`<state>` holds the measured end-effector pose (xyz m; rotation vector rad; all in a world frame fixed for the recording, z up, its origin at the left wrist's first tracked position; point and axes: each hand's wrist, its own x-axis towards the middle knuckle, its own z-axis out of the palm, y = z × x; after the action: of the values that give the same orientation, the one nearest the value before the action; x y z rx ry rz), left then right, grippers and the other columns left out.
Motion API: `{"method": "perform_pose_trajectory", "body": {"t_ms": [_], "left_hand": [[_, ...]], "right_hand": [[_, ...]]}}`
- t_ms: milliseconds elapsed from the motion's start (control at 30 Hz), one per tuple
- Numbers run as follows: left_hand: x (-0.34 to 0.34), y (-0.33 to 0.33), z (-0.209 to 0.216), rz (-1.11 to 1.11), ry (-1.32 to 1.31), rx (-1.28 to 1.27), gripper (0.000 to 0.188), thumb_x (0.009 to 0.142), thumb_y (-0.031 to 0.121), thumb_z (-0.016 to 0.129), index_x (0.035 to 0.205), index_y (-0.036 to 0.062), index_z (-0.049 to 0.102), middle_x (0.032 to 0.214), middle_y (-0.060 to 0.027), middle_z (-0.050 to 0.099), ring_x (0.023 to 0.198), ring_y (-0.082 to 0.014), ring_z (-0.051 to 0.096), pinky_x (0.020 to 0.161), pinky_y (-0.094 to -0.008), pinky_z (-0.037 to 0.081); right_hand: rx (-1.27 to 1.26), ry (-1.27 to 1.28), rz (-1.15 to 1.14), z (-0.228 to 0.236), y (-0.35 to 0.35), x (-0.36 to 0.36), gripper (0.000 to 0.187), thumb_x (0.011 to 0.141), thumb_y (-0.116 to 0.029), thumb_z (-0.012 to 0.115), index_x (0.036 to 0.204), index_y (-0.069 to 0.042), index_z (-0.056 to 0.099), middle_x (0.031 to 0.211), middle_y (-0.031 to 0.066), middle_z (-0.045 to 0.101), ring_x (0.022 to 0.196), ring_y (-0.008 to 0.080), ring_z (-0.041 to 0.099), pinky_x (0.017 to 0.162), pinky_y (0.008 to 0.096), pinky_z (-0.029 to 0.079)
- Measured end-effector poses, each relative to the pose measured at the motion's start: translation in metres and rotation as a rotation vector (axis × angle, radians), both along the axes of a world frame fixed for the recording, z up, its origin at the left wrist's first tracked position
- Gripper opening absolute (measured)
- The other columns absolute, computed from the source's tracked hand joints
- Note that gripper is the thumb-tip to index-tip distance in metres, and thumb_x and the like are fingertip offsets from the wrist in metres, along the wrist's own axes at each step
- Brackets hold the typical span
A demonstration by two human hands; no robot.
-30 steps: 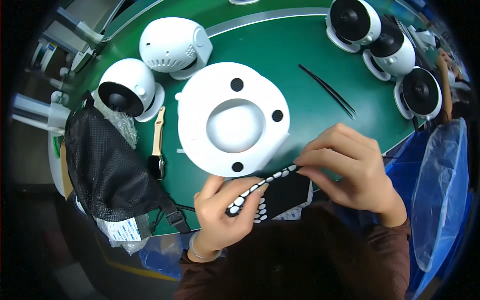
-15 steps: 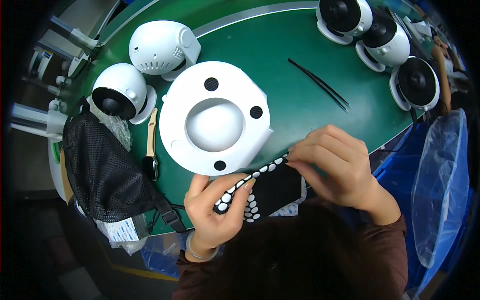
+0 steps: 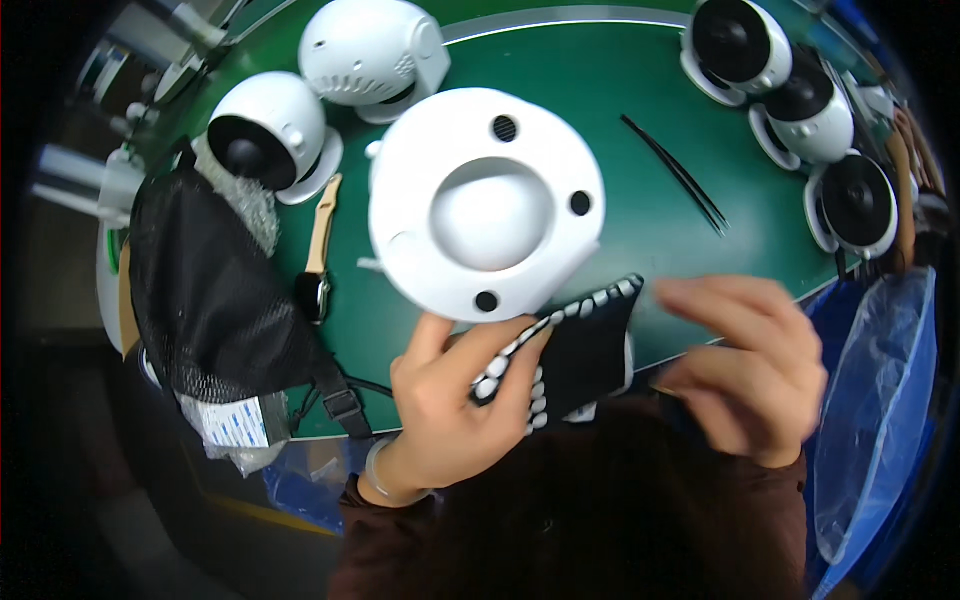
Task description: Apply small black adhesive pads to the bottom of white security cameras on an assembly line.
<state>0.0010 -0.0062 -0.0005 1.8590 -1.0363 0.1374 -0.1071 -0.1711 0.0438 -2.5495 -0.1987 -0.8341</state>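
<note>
My left hand (image 3: 460,405) is closed, pinching a black sheet (image 3: 583,362) bearing rows of white round stickers (image 3: 492,377); its top strip folds over. Apart from the sheet, on its right, is my right hand (image 3: 755,365). It is blurred, with thumb and fingers apart, and I make out nothing held in it. Just beyond my left hand a white round camera unit (image 3: 400,240) lies with its ring-shaped base up. Black round pads (image 3: 486,301) sit on that ring, around an opening that shows a white dome.
Black tweezers (image 3: 675,172) lie on the green table (image 3: 660,255). White cameras (image 3: 270,130) stand at the far left, and several more (image 3: 855,205) at the right. A watch (image 3: 318,255) and a black mesh bag (image 3: 215,290) lie left. Blue bins with clear liners (image 3: 865,430) stand right.
My right hand has let go of the sheet's strip and moved right, its fingers spreading. My left hand still holds the sheet. The whole view has shifted, so table items appear displaced.
</note>
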Motion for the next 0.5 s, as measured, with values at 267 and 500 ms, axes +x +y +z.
{"method": "perform_pose_trajectory", "body": {"t_ms": [267,500], "left_hand": [[0.003,0.002,-0.003,-0.006,0.034,-0.011,0.019,0.064,-0.001,0.066,0.082,0.0022,0.064,0.086,-0.0117,0.057,0.057,-0.0213,0.059,0.048,-0.0259,0.045],[0.006,0.0,-0.003,-0.053,0.039,-0.041,0.017,0.063,-0.005,0.066,0.08,-0.0015,0.064,0.085,-0.014,0.057,0.064,-0.0213,0.062,0.053,-0.0253,0.046]], "right_hand": [[0.046,0.133,-0.075,0.002,0.002,0.023,0.021,0.055,0.006,0.066,0.074,-0.001,0.058,0.084,0.0112,0.062,0.077,0.0255,0.059,0.067,0.0304,0.046],[0.066,0.076,-0.034,-0.028,-0.007,0.02,0.017,0.06,0.001,0.065,0.074,-0.004,0.057,0.075,0.0064,0.059,0.067,0.0212,0.057,0.057,0.0288,0.046]]}}
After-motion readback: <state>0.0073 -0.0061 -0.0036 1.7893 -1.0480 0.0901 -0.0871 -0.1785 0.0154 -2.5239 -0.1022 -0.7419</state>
